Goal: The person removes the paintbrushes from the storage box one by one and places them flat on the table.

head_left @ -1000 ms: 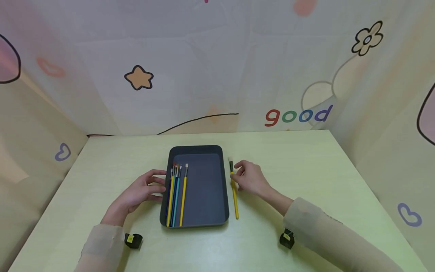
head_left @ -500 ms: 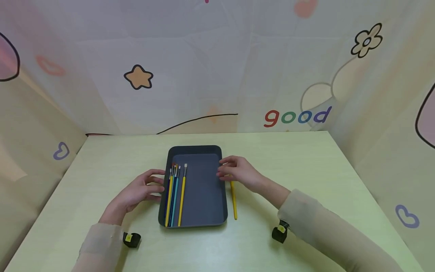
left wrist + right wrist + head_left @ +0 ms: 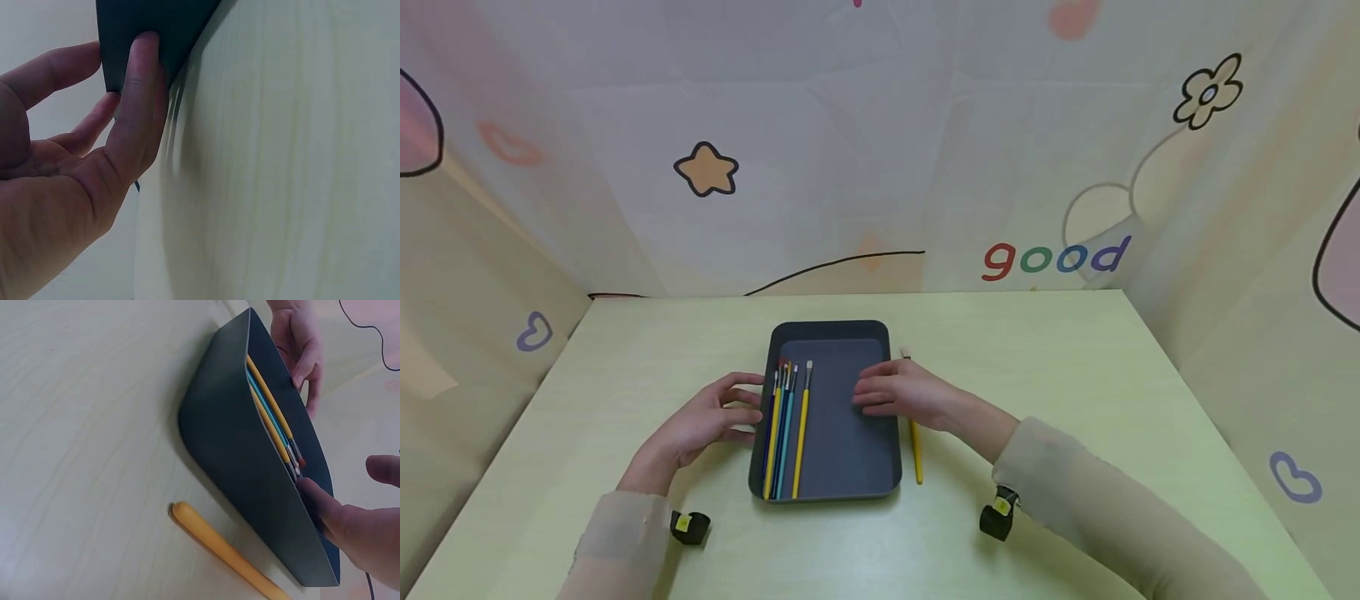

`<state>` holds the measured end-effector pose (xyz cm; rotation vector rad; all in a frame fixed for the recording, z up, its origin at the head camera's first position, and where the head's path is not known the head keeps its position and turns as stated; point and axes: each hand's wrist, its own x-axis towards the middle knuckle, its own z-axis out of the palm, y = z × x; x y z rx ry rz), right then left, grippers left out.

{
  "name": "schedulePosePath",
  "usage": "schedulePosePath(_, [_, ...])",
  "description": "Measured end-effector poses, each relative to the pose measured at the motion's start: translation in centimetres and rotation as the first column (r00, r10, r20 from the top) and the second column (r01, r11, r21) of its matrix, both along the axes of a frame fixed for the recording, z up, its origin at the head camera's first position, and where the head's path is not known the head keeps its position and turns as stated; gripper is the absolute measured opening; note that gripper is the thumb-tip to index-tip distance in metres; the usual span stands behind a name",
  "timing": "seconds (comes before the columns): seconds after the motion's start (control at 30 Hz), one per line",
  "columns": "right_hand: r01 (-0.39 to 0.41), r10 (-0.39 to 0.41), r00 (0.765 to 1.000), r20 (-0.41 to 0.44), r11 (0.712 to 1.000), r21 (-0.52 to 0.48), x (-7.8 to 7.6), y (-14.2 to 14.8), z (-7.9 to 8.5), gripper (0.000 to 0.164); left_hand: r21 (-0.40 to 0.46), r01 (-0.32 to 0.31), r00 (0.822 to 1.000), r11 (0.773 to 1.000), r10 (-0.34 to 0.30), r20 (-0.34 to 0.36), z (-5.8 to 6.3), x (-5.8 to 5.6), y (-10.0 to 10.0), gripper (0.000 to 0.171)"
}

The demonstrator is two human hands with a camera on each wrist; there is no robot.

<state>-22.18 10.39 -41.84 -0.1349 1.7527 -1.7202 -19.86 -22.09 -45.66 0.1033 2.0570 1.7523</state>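
Note:
A dark grey rectangular tray (image 3: pixel 850 454) lies on the table with several paintbrushes (image 3: pixel 778 442) bunched along its left side. A yellow-handled paintbrush (image 3: pixel 802 433) lies in it slightly apart from the bunch. My left hand (image 3: pixel 703 421) rests its spread, relaxed fingers against the tray's left outer wall; the left wrist view shows the fingertips on that dark wall. My right hand (image 3: pixel 913 396) reaches over the tray's right rim, fingers extended above its floor, with no object in them. Beneath that hand another yellow paintbrush (image 3: pixel 917 454) lies on the table outside the tray, its middle hidden.
The pale wooden table (image 3: pixel 1037 350) surrounds the tray. A printed cloth (image 3: pixel 850 167) hangs behind it and at both sides. Small black wrist cameras (image 3: pixel 997 515) hang near each sleeve.
My right hand has moved left from the paintbrush beside the tray, across the right rim and over the tray. That paintbrush stays on the table. My left hand keeps its place.

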Motion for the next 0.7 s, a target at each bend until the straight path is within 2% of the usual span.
schedulePosePath(0.7, [-0.042, 0.048, 0.993, 0.109, 0.998, -0.049, 0.3, -3.4, -1.5, 0.048, 0.004, -0.008, 1.000, 1.000, 0.008, 0.011, 0.0, -0.1, 0.0, 0.065])
